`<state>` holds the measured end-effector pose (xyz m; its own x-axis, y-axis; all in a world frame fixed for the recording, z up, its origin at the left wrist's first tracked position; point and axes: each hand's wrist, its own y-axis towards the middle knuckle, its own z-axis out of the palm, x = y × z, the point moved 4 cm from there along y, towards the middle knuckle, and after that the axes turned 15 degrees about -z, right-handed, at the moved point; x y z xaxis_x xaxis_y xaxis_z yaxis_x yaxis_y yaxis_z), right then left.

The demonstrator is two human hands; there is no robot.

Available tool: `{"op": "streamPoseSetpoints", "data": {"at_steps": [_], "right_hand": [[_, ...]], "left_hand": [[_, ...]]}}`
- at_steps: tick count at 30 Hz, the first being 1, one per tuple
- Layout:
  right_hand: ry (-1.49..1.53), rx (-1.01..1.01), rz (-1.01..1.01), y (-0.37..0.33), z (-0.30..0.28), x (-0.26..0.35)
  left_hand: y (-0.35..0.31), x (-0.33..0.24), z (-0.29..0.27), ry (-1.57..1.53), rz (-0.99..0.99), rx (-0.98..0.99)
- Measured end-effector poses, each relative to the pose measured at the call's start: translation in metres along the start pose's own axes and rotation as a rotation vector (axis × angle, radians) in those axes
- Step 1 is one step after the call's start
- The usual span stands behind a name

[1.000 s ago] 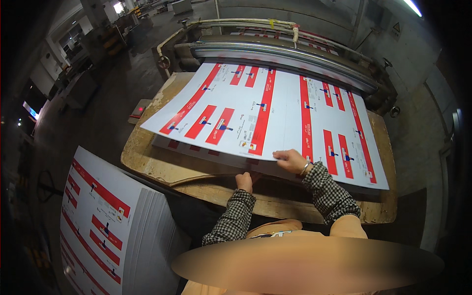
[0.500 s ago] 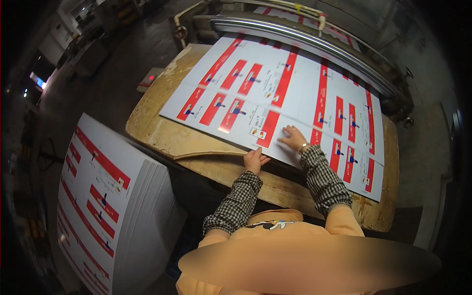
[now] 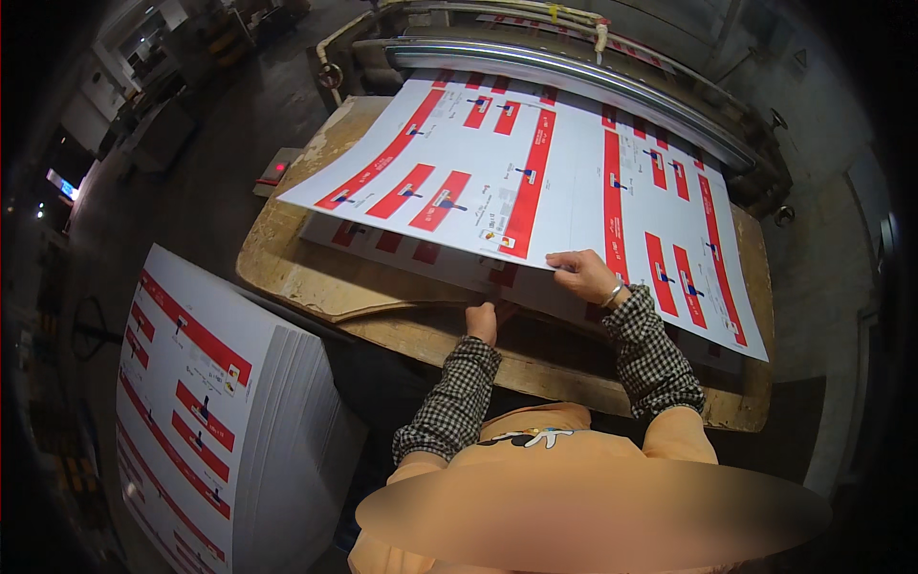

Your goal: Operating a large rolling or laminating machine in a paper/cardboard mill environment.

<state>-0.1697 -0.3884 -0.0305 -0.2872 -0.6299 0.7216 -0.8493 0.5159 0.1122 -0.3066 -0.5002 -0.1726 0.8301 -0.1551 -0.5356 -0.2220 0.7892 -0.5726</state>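
A large white printed sheet with red bars and small blue marks runs from under the metal roller toward me, its near edge raised. My right hand is closed on that edge, thumb above and fingers curled. Beneath it, in shadow, lies a second printed sheet on the worn wooden table. My left hand is closed at the near edge of this lower sheet; its fingertips are partly hidden in shadow.
A tall stack of similar printed sheets stands at the lower left, beside the table. Across the far side runs the long metal roller, with a pale pipe above it. A small box with a red light is left of the table.
The top sheet's near edge has come up off the one below, lifted by my right hand, which has closed on it. My left hand has moved slightly left and nearer to me.
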Motion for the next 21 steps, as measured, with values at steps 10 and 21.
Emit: {"op": "streamPoseSetpoints", "data": {"at_steps": [10, 21], "right_hand": [[-0.044, 0.102, 0.045, -0.004, 0.046, -0.053], [-0.678, 0.114, -0.096, -0.001, 0.069, -0.041]], "left_hand": [[-0.004, -0.002, 0.007, 0.052, -0.058, -0.09], [-0.011, -0.005, 0.013, 0.045, -0.061, -0.038]]}}
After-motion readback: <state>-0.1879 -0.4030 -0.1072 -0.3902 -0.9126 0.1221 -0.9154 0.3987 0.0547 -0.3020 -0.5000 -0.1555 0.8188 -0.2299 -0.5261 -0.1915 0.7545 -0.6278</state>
